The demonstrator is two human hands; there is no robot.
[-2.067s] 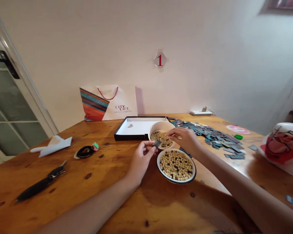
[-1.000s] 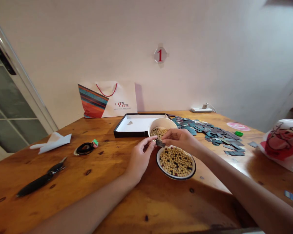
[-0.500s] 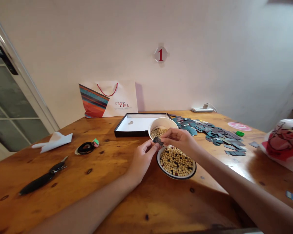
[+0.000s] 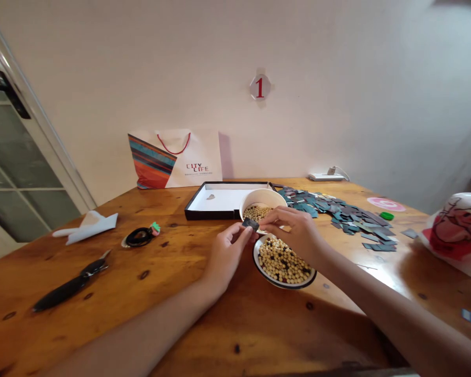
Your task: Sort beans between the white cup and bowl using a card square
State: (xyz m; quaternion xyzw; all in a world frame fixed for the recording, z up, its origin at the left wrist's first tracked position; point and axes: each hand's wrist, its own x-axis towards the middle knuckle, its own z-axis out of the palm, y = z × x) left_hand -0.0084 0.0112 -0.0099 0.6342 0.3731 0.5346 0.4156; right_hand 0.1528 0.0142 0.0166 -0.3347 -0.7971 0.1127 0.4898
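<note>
Pinched between the thumb and fingers of my left hand [image 4: 230, 248] is a small dark, flat-looking piece [image 4: 250, 224]. Close to its right side, my right hand [image 4: 294, 228] has its fingertips drawn together; whatever they hold, if anything, is too small to make out. Both hands hover over the spot where two bowls meet. The nearer bowl [image 4: 255, 256] has a dark rim and is full of pale round beads [image 4: 284, 262] mixed with a few dark ones. Behind it, the white bowl [image 4: 264, 195] contains smaller yellowish beads [image 4: 256, 212], partly hidden by my right hand.
A shallow black-edged box [image 4: 235, 197] lies behind the bowls, with a paper bag [image 4: 196, 157] at the wall. Dark flat pieces [image 4: 341, 212] spread rightward towards a green cap [image 4: 387, 215] and a plastic bag [image 4: 455, 230]. Leftward lie a folding knife [image 4: 70, 285], a black coil [image 4: 138, 237] and white paper [image 4: 92, 228].
My right fingertips have drawn slightly apart from the dark piece, which shows more fully in my left hand. The bowls have stayed in place; the view has shifted slightly.
</note>
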